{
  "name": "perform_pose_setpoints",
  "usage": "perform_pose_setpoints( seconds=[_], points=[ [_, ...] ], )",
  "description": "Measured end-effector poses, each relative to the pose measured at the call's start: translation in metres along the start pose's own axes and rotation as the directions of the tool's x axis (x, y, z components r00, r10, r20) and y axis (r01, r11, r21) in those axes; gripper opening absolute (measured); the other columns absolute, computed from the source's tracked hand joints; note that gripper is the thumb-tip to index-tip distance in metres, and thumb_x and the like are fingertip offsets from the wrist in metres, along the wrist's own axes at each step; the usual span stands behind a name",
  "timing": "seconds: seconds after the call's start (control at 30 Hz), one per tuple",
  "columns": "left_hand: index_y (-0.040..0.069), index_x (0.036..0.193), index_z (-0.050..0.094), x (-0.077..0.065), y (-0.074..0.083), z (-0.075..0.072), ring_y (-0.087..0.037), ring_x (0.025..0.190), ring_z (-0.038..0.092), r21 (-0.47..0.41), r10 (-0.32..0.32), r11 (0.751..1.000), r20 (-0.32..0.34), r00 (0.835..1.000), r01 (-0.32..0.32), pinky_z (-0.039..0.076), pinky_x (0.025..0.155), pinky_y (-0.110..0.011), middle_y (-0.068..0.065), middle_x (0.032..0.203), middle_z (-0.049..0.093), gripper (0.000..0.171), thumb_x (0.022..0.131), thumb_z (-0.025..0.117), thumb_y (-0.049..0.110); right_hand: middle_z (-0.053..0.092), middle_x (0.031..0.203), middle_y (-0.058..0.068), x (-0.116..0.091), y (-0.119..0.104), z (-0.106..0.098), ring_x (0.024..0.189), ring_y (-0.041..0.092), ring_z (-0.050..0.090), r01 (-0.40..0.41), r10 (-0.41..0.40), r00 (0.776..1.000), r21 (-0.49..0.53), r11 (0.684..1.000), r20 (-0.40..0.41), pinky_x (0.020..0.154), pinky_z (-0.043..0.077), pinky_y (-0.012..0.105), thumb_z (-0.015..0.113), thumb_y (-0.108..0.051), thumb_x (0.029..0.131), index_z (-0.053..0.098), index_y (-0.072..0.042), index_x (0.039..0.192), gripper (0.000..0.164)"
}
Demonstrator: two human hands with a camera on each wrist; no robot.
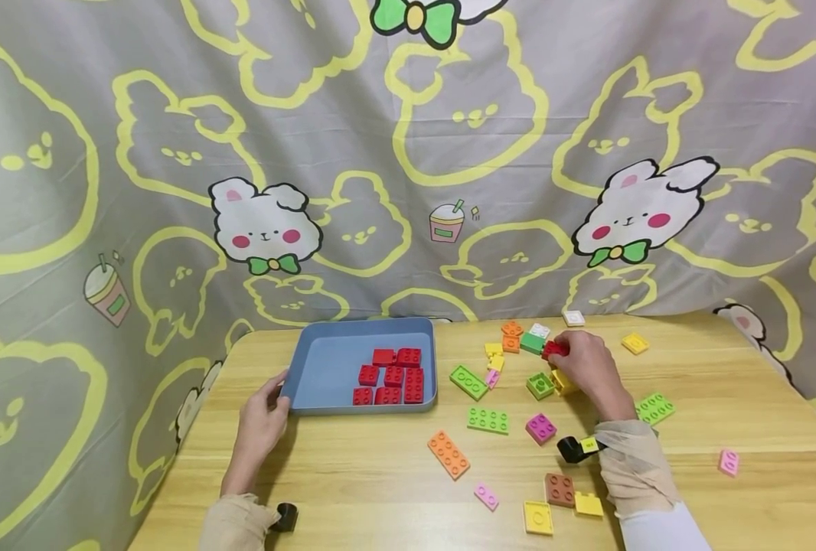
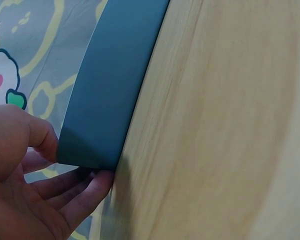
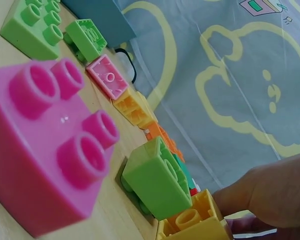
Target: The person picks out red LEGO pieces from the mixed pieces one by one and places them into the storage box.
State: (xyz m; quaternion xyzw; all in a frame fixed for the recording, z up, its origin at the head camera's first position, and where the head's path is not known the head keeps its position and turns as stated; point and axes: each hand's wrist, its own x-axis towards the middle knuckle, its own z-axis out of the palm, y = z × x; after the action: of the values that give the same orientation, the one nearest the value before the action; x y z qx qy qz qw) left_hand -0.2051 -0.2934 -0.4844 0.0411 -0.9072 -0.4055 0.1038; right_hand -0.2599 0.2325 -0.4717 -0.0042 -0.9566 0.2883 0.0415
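A shallow blue tray (image 1: 332,329) stands on the table, with several red building bricks (image 1: 413,385) grouped in its right half. My left hand (image 1: 263,417) grips the tray's front left corner. In the left wrist view the thumb and fingers lie around the corner of the tray wall (image 2: 105,95). My right hand (image 1: 590,371) reaches to the back right and pinches a red brick (image 1: 553,350) beside a green brick (image 1: 533,342). A yellow brick (image 1: 563,381) sits under that hand. The right wrist view mostly hides the red brick behind other bricks.
Loose bricks lie right of the tray: a lime green brick (image 1: 540,385), a magenta brick (image 1: 540,428), an orange brick (image 1: 448,454), a brown brick (image 1: 559,490) and several others. A patterned cloth (image 1: 353,153) hangs along the table's back edge.
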Motion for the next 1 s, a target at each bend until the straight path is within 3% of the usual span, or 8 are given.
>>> perform_pose_setpoints(
  seconds=[0.4,0.67,1.0],
  points=[
    [-0.004,0.148,0.051,-0.001,-0.001,0.000,-0.044,0.117,0.063,-0.006,0.002,1.000,0.005,1.000,-0.002,0.049,0.101,-0.054,-0.035,0.130,0.061,0.050,0.098,0.047,-0.002,0.067,0.110,0.031,-0.003,-0.003,-0.003,0.094,0.042,0.063,-0.025,0.025,0.998,0.001,1.000,-0.053,0.081,0.052,0.054,0.070,-0.007,0.094,0.066,0.012,0.122,0.034],
    [-0.004,0.147,0.052,-0.002,-0.002,0.000,-0.044,0.116,0.064,-0.011,0.014,1.000,0.003,1.000,-0.014,0.049,0.099,-0.054,-0.034,0.129,0.062,0.050,0.098,0.048,-0.003,0.065,0.118,0.035,-0.007,-0.007,-0.013,0.098,0.044,0.061,0.068,-0.066,0.989,0.015,0.998,-0.130,0.082,0.052,0.057,0.070,-0.008,0.094,0.064,0.013,0.126,0.038],
    [-0.004,0.147,0.053,-0.001,0.000,-0.002,-0.044,0.116,0.064,0.001,0.017,1.000,-0.002,1.000,-0.017,0.048,0.100,-0.054,-0.034,0.130,0.062,0.051,0.097,0.047,-0.002,0.066,0.113,0.033,-0.016,-0.031,-0.030,0.091,0.043,0.064,0.155,-0.155,0.960,-0.018,0.988,-0.234,0.074,0.054,0.056,0.076,-0.011,0.092,0.068,0.010,0.123,0.039]
  ],
)
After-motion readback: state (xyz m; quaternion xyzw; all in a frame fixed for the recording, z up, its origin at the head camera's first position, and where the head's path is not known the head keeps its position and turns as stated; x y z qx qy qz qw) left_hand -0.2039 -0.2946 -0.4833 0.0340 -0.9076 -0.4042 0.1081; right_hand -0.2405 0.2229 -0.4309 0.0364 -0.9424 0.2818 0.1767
